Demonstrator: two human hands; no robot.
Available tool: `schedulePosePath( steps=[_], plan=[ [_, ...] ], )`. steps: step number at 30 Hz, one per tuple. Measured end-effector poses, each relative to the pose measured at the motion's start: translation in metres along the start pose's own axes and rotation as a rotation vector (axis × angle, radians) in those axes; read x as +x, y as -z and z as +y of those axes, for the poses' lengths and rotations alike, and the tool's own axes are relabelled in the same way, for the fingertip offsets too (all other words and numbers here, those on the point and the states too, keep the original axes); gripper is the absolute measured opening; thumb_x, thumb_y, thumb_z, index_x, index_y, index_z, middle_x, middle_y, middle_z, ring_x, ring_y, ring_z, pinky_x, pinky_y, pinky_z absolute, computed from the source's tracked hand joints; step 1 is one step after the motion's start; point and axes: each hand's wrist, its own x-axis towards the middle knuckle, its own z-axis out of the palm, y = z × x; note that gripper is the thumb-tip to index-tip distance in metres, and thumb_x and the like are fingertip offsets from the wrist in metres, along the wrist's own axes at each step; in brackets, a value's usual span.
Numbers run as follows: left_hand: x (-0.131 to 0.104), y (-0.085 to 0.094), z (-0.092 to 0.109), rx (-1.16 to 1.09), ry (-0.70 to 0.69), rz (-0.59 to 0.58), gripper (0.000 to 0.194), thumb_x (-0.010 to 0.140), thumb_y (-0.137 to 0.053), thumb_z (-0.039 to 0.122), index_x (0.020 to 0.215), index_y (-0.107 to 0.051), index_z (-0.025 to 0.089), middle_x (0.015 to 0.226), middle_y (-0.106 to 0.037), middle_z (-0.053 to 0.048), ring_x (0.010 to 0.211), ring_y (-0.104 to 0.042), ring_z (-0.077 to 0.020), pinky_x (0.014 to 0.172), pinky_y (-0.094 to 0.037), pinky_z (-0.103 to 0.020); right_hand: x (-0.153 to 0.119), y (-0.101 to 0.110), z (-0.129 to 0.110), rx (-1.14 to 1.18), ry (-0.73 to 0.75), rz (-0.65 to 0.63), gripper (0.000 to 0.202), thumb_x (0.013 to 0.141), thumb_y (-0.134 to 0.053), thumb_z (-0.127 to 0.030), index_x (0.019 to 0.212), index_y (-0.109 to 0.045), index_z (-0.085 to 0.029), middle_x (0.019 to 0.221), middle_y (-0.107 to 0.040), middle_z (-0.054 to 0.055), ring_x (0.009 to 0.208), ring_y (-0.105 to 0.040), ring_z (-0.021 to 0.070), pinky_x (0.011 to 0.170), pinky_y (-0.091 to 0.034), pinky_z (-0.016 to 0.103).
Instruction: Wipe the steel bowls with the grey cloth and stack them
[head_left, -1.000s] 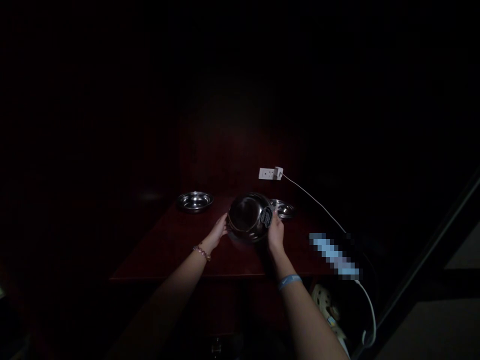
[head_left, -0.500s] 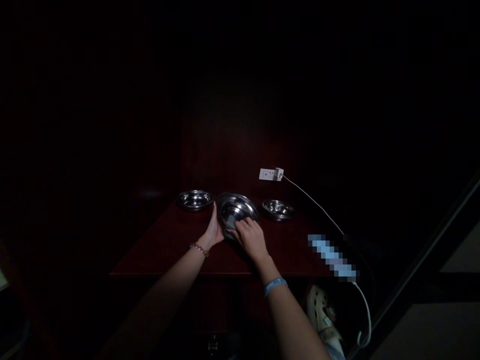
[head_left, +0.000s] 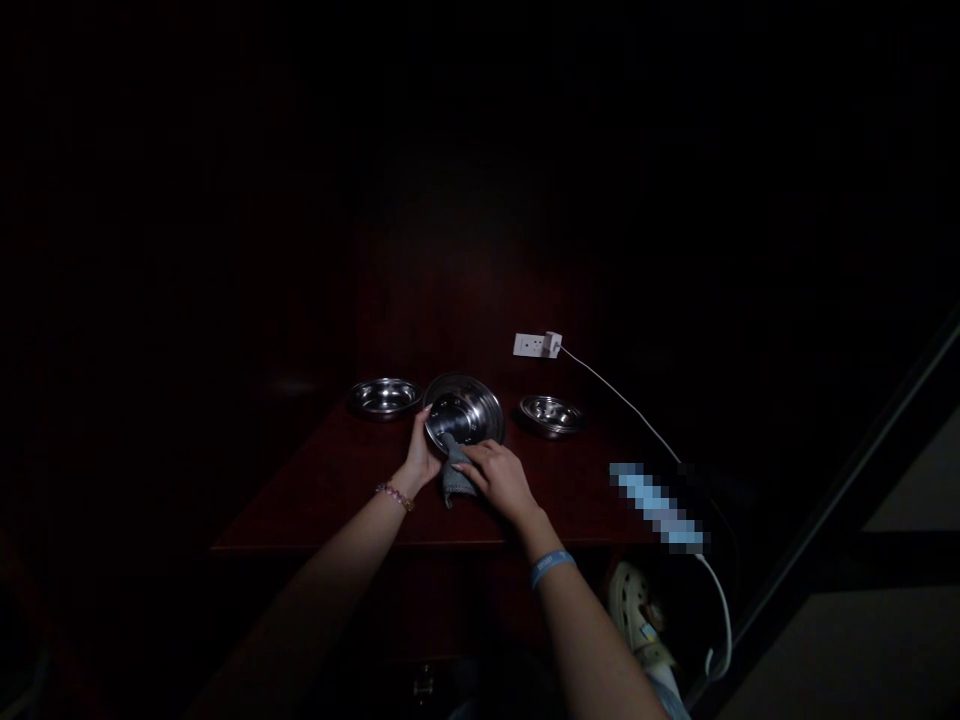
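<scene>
A shiny steel bowl (head_left: 480, 405) is tilted on its side above the table, its outer base turned partly towards me. My left hand (head_left: 423, 452) grips it at the left edge, thumb up along the side. In my right hand (head_left: 499, 478) is a grey cloth (head_left: 458, 478), pressed to the lower part of the bowl, with a corner hanging down. Part of the fingers of both hands is hidden behind the bowl and cloth.
On the dark red table (head_left: 315, 500) a steel bowl (head_left: 385, 398) sits to the left and several stacked-looking steel bowls (head_left: 551, 416) to the right. A wall socket (head_left: 529, 345) holds a white charger with a cable (head_left: 630, 402). A blurred blue object (head_left: 660, 507) lies at the right, above a clog (head_left: 634, 610).
The bowl has turned over from showing its inside to showing its outer base. My right hand has moved the cloth from the inside to the outside, and more of it hangs down.
</scene>
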Motion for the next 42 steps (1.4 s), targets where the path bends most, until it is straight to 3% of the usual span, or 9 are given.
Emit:
schedulePosePath(
  steps=[5, 12, 16, 19, 21, 24, 28, 35, 42],
  plan=[
    [-0.001, -0.003, 0.003, -0.044, -0.021, 0.025, 0.034, 0.093, -0.063, 0.046, 0.103, -0.077, 0.017, 0.096, -0.080, -0.006, 0.086, -0.074, -0.0218, 0.086, -0.059, -0.034, -0.001, -0.008, 0.008, 0.284, -0.112, 0.125, 0.036, 0.105, -0.057, -0.047, 0.123, -0.079, -0.025, 0.120, -0.079, 0.007, 0.114, -0.069, 0.0236, 0.102, -0.050, 0.035],
    [0.001, -0.003, 0.004, -0.047, -0.047, 0.017, 0.034, 0.097, -0.059, 0.045, 0.105, -0.078, 0.018, 0.100, -0.081, -0.006, 0.099, -0.074, -0.0221, 0.093, -0.057, -0.031, 0.011, -0.019, 0.032, 1.131, -0.499, 0.592, 0.052, 0.090, -0.067, -0.063, 0.108, -0.079, -0.016, 0.113, -0.080, 0.012, 0.106, -0.073, 0.0263, 0.102, -0.055, 0.040],
    [0.002, -0.001, 0.002, -0.023, -0.040, 0.015, 0.036, 0.098, -0.060, 0.047, 0.107, -0.078, 0.018, 0.105, -0.081, -0.006, 0.103, -0.073, -0.0237, 0.096, -0.057, -0.034, 0.010, -0.015, 0.043, 1.630, -0.675, 0.681, 0.037, 0.095, -0.061, -0.050, 0.114, -0.076, -0.021, 0.113, -0.081, 0.007, 0.101, -0.075, 0.0216, 0.101, -0.059, 0.040],
    [0.004, 0.000, 0.002, 0.001, -0.038, 0.013, 0.038, 0.098, -0.060, 0.050, 0.108, -0.078, 0.019, 0.111, -0.080, -0.007, 0.107, -0.072, -0.0243, 0.097, -0.057, -0.035, 0.007, -0.011, 0.048, 1.860, -0.750, 0.706, 0.030, 0.097, -0.054, -0.035, 0.113, -0.075, -0.022, 0.108, -0.081, 0.006, 0.105, -0.076, 0.0209, 0.102, -0.060, 0.041],
    [0.005, 0.001, 0.002, 0.006, -0.038, 0.006, 0.039, 0.097, -0.060, 0.052, 0.109, -0.078, 0.019, 0.113, -0.080, -0.008, 0.110, -0.072, -0.0251, 0.099, -0.056, -0.036, 0.004, -0.007, 0.049, 1.964, -0.760, 0.714, 0.032, 0.098, -0.050, -0.036, 0.113, -0.074, -0.022, 0.110, -0.081, 0.007, 0.110, -0.075, 0.0224, 0.103, -0.060, 0.044],
    [0.008, 0.002, 0.002, 0.006, -0.031, 0.005, 0.039, 0.097, -0.061, 0.053, 0.108, -0.079, 0.021, 0.113, -0.080, -0.007, 0.111, -0.072, -0.0258, 0.100, -0.057, -0.038, -0.002, -0.001, 0.048, 2.051, -0.719, 0.724, 0.043, 0.100, -0.048, -0.054, 0.118, -0.072, -0.024, 0.118, -0.079, 0.008, 0.121, -0.071, 0.0262, 0.106, -0.058, 0.052],
    [0.010, 0.005, 0.002, 0.005, -0.011, 0.022, 0.038, 0.097, -0.061, 0.054, 0.108, -0.078, 0.022, 0.113, -0.080, -0.006, 0.109, -0.073, -0.0250, 0.100, -0.057, -0.038, -0.007, 0.009, 0.045, 2.090, -0.618, 0.755, 0.066, 0.091, -0.054, -0.076, 0.126, -0.069, -0.022, 0.125, -0.075, 0.013, 0.129, -0.066, 0.0293, 0.105, -0.058, 0.054],
    [0.012, 0.009, 0.000, 0.011, 0.006, 0.000, 0.039, 0.094, -0.064, 0.055, 0.111, -0.077, 0.022, 0.112, -0.080, -0.007, 0.112, -0.071, -0.0265, 0.103, -0.056, -0.040, -0.002, 0.014, 0.050, 2.075, -0.708, 0.893, 0.035, 0.097, -0.054, -0.053, 0.112, -0.069, -0.024, 0.107, -0.078, 0.004, 0.098, -0.075, 0.0188, 0.090, -0.065, 0.040],
    [0.010, 0.008, 0.000, 0.007, -0.001, -0.022, 0.041, 0.093, -0.065, 0.055, 0.113, -0.076, 0.021, 0.117, -0.078, -0.008, 0.118, -0.069, -0.0278, 0.107, -0.053, -0.040, -0.009, 0.001, 0.071, 1.917, -0.746, 0.971, 0.013, 0.081, -0.062, -0.034, 0.091, -0.062, -0.026, 0.086, -0.076, -0.002, 0.084, -0.074, 0.0175, 0.077, -0.063, 0.033]
  ],
)
